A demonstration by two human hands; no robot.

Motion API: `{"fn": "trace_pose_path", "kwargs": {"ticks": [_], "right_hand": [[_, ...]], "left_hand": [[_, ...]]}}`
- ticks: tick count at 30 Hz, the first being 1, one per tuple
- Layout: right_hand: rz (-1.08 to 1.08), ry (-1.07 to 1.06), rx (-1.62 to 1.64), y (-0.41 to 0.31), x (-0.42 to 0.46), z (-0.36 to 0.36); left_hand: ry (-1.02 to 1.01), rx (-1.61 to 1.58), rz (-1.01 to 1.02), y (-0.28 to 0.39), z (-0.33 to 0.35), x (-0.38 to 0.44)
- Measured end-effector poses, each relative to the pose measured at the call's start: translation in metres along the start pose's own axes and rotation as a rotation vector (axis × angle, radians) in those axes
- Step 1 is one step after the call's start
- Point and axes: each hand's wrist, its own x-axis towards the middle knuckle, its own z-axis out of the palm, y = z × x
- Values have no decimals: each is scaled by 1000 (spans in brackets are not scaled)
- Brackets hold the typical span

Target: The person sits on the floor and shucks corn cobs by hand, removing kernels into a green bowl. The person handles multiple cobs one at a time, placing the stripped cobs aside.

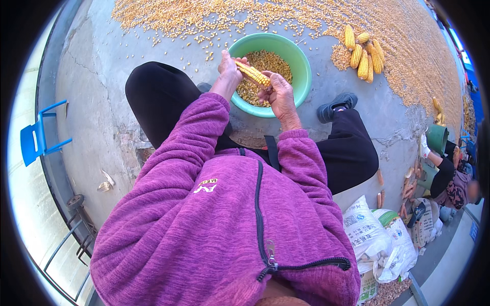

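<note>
An ear of dried yellow corn slants across the near side of a green plastic basin. My left hand grips its upper-left end. The fingers of my right hand close around its lower-right end. Some rows on the ear look stripped, with gaps between the kernels. Below the ear, loose corn kernels cover the bottom of the basin. The basin stands on the concrete floor between my legs.
Corn kernels spread over the floor ahead and to the right. Several whole ears lie piled there. White woven sacks stand at my right. Beyond them, a person sits near a green bucket. A blue chair is at left.
</note>
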Motion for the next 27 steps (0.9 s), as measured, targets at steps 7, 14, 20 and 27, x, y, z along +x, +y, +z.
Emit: {"fn": "trace_pose_path", "kwargs": {"ticks": [7,14,20,27], "right_hand": [[4,109,-87,10,4,-1],[-41,61,-47,14,1,4],[-6,125,-58,13,-1,3],[56,130,4,22,4,5]], "left_hand": [[26,20,62,-6,0,-7],[30,-55,62,-6,-8,19],[-141,74,5,-4,-23,34],[-26,87,145,-6,-15,19]]}}
